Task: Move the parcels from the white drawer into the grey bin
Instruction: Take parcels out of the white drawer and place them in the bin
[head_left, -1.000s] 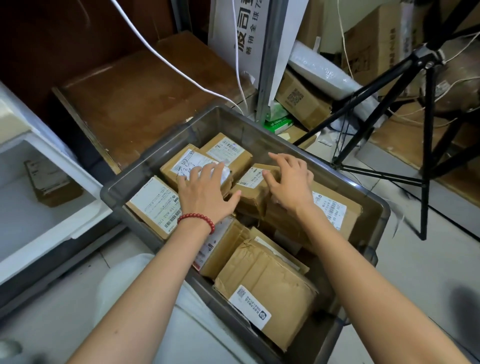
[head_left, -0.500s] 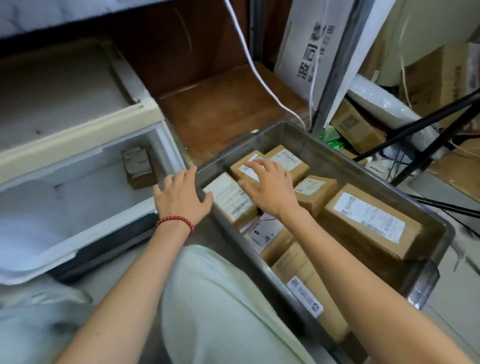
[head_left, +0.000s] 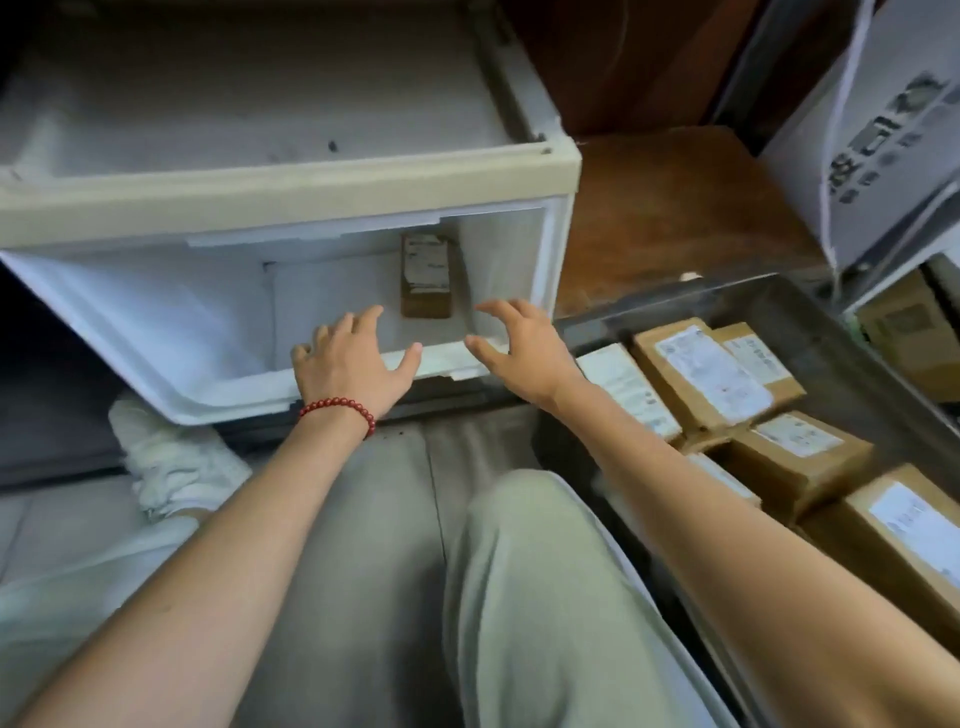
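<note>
One parcel (head_left: 426, 275) lies inside the white drawer (head_left: 156, 332), at the back near the drawer's right wall, its pale label facing up. Both hands are empty and reach over the drawer's front rim. The left hand (head_left: 349, 364), with a red bead bracelet (head_left: 340, 408) at the wrist, has its fingers spread and its palm down; the fingertips are over the drawer floor, to the left of the parcel and nearer the person than it, not touching it. The right hand (head_left: 519, 345) is open too, fingers curved and apart, thumb pointing left; its fingertips sit just to the right of the parcel's near end, with a gap of white drawer floor showing between them and the cardboard. The parcel thus lies between the two hands and a little beyond both. To the right, the grey bin (head_left: 779, 306) holds several brown boxes (head_left: 711, 374) with white labels, packed close together, under the person's right forearm.
</note>
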